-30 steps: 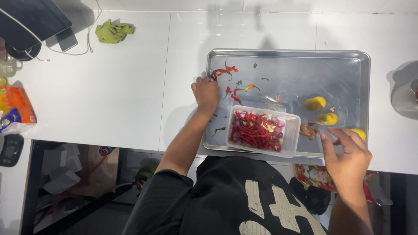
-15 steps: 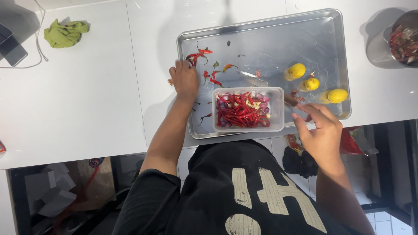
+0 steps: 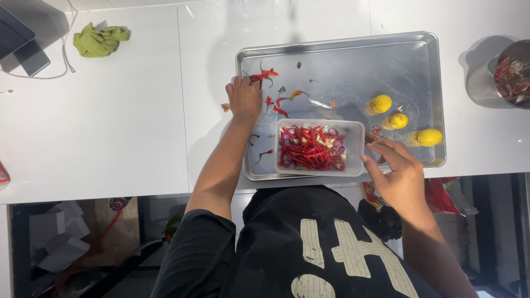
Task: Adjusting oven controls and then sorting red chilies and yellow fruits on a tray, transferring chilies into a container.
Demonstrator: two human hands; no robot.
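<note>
My left hand [image 3: 243,99] lies palm down on the left rim of a steel tray [image 3: 353,52], fingers curled on a small bunch of red chilies [image 3: 264,74]. More loose chilies and green stems [image 3: 282,99] lie beside it. A clear plastic tub [image 3: 320,147] full of red chilies stands at the tray's near edge. My right hand [image 3: 396,168] hovers at the tub's right end with fingers apart and the thumb close to its corner. Three yellow fruits [image 3: 398,120] sit on the right of the tray.
A metal bowl [image 3: 510,74] with red scraps stands at the far right of the white counter [image 3: 110,138]. A crumpled green cloth [image 3: 99,41] and a dark device with a cable [image 3: 27,47] lie at the far left. The counter's edge runs just below the tray.
My right hand has come in closer to the tub's right end. My left hand stays at the loose chilies. The view has shifted over the counter.
</note>
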